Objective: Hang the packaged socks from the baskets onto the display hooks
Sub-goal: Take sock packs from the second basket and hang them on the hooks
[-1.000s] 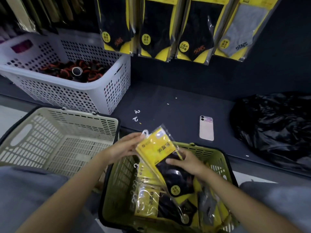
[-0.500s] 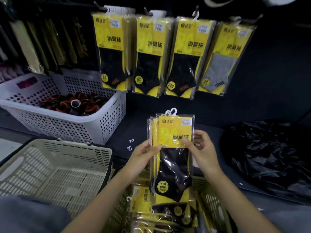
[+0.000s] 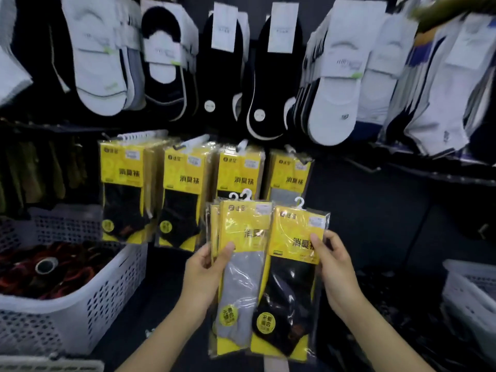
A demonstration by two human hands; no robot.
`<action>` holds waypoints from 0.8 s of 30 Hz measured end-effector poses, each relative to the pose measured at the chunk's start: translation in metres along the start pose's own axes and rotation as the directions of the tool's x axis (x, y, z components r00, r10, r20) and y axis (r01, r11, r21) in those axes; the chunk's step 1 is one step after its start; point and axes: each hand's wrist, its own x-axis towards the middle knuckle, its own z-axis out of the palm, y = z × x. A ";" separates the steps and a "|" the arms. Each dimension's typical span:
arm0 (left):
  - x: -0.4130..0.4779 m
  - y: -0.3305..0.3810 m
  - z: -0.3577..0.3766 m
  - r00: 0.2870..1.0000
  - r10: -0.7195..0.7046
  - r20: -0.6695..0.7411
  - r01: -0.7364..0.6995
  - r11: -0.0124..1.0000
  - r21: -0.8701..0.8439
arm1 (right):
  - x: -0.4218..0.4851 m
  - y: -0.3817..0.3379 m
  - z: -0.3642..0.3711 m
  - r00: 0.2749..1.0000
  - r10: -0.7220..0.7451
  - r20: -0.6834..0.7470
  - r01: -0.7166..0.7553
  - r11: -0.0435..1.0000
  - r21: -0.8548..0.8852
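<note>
My left hand (image 3: 206,275) grips a small stack of yellow sock packs (image 3: 241,277), the front one showing a grey sock. My right hand (image 3: 335,267) pinches a single yellow pack with a black sock (image 3: 290,291), held just right of the stack and overlapping its edge. White plastic hangers stick up from the tops of the held packs. Behind them, four rows of the same yellow packs (image 3: 182,189) hang on display hooks (image 3: 193,140). The green basket the packs came from is out of view.
A white perforated basket (image 3: 80,304) of dark red and black items stands at the left. Another white basket (image 3: 472,296) sits at the right edge. Rows of white and black low-cut socks (image 3: 228,63) hang above. Black plastic lies at the lower right.
The camera has tilted up to the display. The stack held in both hands has split: my right hand drew one black-sock pack off to the right, my left kept the others.
</note>
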 end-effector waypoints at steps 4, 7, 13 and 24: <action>0.030 0.030 -0.002 0.992 0.079 -0.094 -0.082 0.996 -0.022 | 0.038 -0.032 -0.015 0.992 -0.088 -0.095 0.082 0.994 -0.071; 0.046 0.046 -0.004 0.982 0.133 -0.131 -0.134 0.991 0.003 | 0.063 -0.051 -0.013 0.982 -0.154 -0.112 0.139 0.982 -0.131; 0.058 0.058 -0.001 0.982 0.134 -0.130 -0.138 0.990 -0.021 | 0.093 -0.056 0.003 0.978 -0.202 -0.045 0.191 0.963 -0.189; 0.050 0.050 0.010 0.990 0.076 -0.122 -0.076 0.997 0.006 | 0.137 -0.023 0.014 0.902 0.077 -0.425 -0.134 0.985 -0.106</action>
